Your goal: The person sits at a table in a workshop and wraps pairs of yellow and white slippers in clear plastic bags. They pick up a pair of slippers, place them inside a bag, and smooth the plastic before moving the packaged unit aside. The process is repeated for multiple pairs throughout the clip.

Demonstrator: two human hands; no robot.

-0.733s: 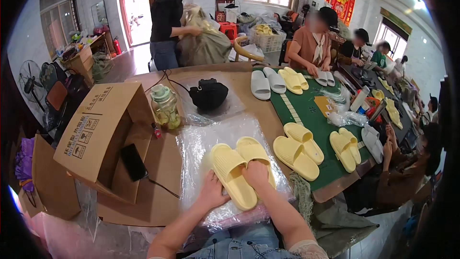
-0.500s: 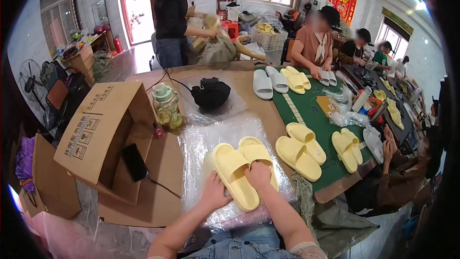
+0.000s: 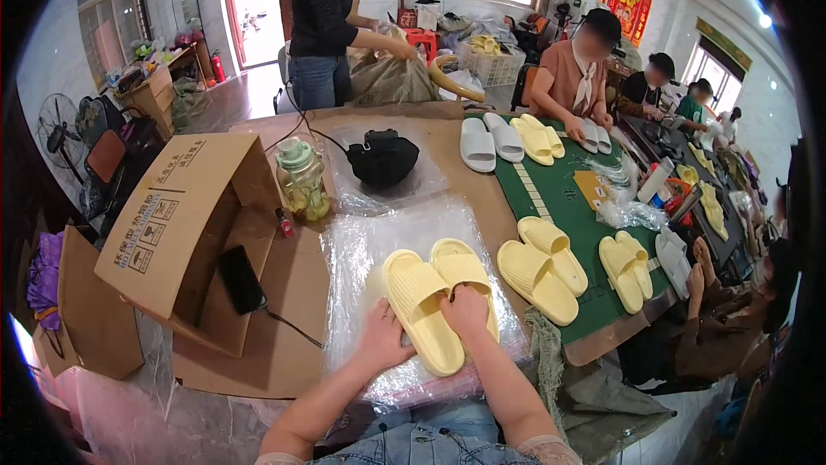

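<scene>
A pair of pale yellow slide slippers lies on a stack of clear plastic bags in front of me. My left hand grips the outer edge of the left slipper, its thumb along the side near the heel. My right hand is closed at the inner side of the right slipper, by its strap opening. Its fingertips are hidden between the two slippers, so what they pinch there is only partly seen.
Left stand an open cardboard box, a phone and a jar. A black cap lies beyond the bags. More yellow slippers and grey slippers rest on the green mat at right. Several co-workers surround the tables.
My hands and the slipper pair stay almost in place. The view has shifted slightly. At the back left, the standing person's arms have moved over the sack.
</scene>
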